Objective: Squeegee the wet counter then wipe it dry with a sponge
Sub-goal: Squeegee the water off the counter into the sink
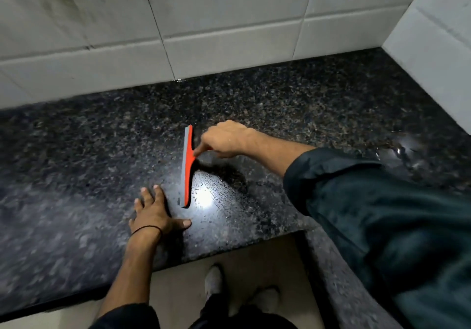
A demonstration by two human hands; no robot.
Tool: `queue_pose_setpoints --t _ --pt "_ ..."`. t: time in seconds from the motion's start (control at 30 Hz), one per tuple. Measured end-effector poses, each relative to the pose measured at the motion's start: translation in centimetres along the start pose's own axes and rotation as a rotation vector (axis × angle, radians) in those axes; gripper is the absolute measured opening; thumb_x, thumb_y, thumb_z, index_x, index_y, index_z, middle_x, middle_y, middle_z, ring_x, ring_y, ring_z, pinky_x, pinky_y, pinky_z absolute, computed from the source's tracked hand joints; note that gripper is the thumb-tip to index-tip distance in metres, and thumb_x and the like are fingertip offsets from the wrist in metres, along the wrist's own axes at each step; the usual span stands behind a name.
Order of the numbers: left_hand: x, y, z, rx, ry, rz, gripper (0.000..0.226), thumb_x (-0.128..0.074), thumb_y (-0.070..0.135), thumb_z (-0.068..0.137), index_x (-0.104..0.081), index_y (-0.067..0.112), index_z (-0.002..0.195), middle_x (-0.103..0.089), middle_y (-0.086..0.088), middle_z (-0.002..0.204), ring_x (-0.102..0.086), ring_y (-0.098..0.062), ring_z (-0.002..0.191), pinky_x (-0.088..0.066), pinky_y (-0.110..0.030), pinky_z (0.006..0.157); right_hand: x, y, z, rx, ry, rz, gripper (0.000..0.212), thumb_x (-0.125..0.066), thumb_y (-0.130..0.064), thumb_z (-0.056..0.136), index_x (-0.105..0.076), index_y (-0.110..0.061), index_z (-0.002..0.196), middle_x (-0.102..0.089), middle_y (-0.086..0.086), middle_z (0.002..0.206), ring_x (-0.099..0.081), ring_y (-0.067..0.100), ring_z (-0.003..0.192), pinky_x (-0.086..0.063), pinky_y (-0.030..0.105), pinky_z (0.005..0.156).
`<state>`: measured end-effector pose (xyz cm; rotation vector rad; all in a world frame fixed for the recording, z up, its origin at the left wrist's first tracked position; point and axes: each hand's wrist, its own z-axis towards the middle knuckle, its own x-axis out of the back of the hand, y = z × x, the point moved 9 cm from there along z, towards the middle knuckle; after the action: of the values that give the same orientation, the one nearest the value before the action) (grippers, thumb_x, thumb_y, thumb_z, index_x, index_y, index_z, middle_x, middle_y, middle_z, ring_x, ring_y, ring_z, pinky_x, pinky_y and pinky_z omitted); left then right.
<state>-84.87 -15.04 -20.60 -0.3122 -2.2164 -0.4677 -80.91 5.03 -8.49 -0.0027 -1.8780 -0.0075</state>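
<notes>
A red squeegee (188,168) with a grey rubber blade stands on edge on the dark speckled granite counter (280,104), its blade running front to back. My right hand (224,140) grips its handle from the right, index finger stretched along the red head. Water drops and a bright wet sheen lie just right of the blade. My left hand (154,210) rests flat on the counter, fingers spread, just left of the blade's near end. No sponge is in view.
White tiled walls (229,22) close the back and right side of the counter. A wet glossy patch (407,150) lies at the far right. The counter's front edge steps around a floor gap (254,265) where my shoes stand.
</notes>
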Motion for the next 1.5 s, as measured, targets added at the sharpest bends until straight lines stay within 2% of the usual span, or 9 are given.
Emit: queue_pose_setpoints --t 0.2,0.47,0.57,0.73,0.87,1.03,1.1,1.3,1.5 --pt "0.8 2.4 -0.5 0.013 0.020 0.082 0.127 -0.085 0.049 0.066 0.000 0.023 0.157 0.013 -0.006 0.164 0.004 -0.032 0.151 -0.015 -0.058 0.119 -4.1 2.6 -8.9 -0.028 -0.144 0.006 0.035 -0.054 -0.045 0.094 -0.057 -0.050 0.128 -0.070 -0.004 0.117 -0.067 0.025 0.106 -0.053 0.032 0.078" --pt "-3.6 18.3 -2.7 -0.456 0.027 0.147 0.104 -0.069 0.057 0.080 -0.005 0.028 0.157 0.003 0.000 0.166 -0.001 -0.024 0.152 -0.014 -0.056 0.118 -9.2 15.5 -30.4 -0.350 -0.348 -0.131 0.058 -0.038 -0.034 0.095 -0.022 -0.074 0.133 -0.056 -0.022 0.132 -0.063 0.014 0.114 -0.049 0.030 0.082" --pt "-6.2 23.7 -4.1 -0.592 0.015 0.166 0.103 -0.066 0.058 0.081 -0.005 0.026 0.157 0.004 -0.001 0.166 0.000 -0.025 0.152 -0.015 -0.053 0.118 -9.8 17.9 -36.9 -0.473 -0.414 -0.098 0.052 -0.032 -0.038 0.098 -0.023 -0.077 0.130 -0.056 -0.023 0.133 -0.063 0.013 0.112 -0.047 0.026 0.085" --pt "-8.7 29.5 -5.2 -0.660 -0.040 0.200 0.111 -0.066 0.062 0.079 0.003 0.024 0.157 0.014 -0.004 0.164 0.008 -0.026 0.152 -0.008 -0.053 0.119 -10.2 19.6 -42.2 -0.569 -0.516 -0.174 0.047 -0.044 -0.028 0.095 -0.043 -0.050 0.137 -0.058 -0.015 0.134 -0.062 0.018 0.116 -0.049 0.031 0.089" --pt "-9.5 31.8 -4.6 -0.581 -0.085 0.280 0.123 -0.071 0.064 0.075 0.012 0.021 0.156 0.023 -0.007 0.162 0.015 -0.029 0.150 -0.007 -0.056 0.120 -8.0 20.9 -41.8 -0.601 -0.363 -0.052 0.067 -0.049 -0.017 0.090 -0.037 -0.063 0.137 -0.061 -0.014 0.123 -0.062 0.019 0.112 -0.049 0.033 0.086" --pt "-10.3 32.5 -3.5 -0.496 -0.139 0.304 0.132 -0.077 0.059 0.071 0.018 0.020 0.154 0.028 -0.005 0.161 0.017 -0.029 0.150 -0.009 -0.061 0.118 -5.5 24.5 -35.1 -0.640 -0.099 0.000 0.066 -0.049 -0.014 0.091 -0.041 -0.063 0.135 -0.064 -0.005 0.116 -0.065 0.024 0.103 -0.044 0.032 0.071" --pt "-10.3 32.4 -3.0 -0.507 -0.125 0.279 0.135 -0.080 0.059 0.068 0.016 0.021 0.155 0.026 -0.004 0.161 0.016 -0.028 0.150 -0.010 -0.061 0.118 -4.8 25.6 -31.2 -0.627 -0.034 0.017 0.064 -0.046 -0.013 0.093 -0.043 -0.060 0.135 -0.063 -0.002 0.122 -0.064 0.027 0.106 -0.043 0.033 0.074" --pt "-10.3 32.3 -1.7 -0.510 -0.056 0.212 0.143 -0.086 0.059 0.056 0.010 0.024 0.156 0.018 0.002 0.164 0.008 -0.024 0.152 -0.013 -0.062 0.116 -4.2 28.3 -20.7 -0.670 0.000 0.103 0.051 -0.045 -0.015 0.094 -0.053 -0.039 0.138 -0.059 0.007 0.135 -0.059 0.032 0.120 -0.047 0.040 0.094" --pt "-10.3 32.3 -1.1 -0.507 -0.058 0.186 0.145 -0.089 0.057 0.052 0.007 0.026 0.157 0.016 0.004 0.164 0.007 -0.023 0.152 -0.014 -0.064 0.114 -4.8 28.7 -17.8 -0.639 -0.043 0.129 0.045 -0.048 -0.022 0.095 -0.055 -0.041 0.136 -0.059 0.007 0.135 -0.058 0.032 0.121 -0.046 0.041 0.097"
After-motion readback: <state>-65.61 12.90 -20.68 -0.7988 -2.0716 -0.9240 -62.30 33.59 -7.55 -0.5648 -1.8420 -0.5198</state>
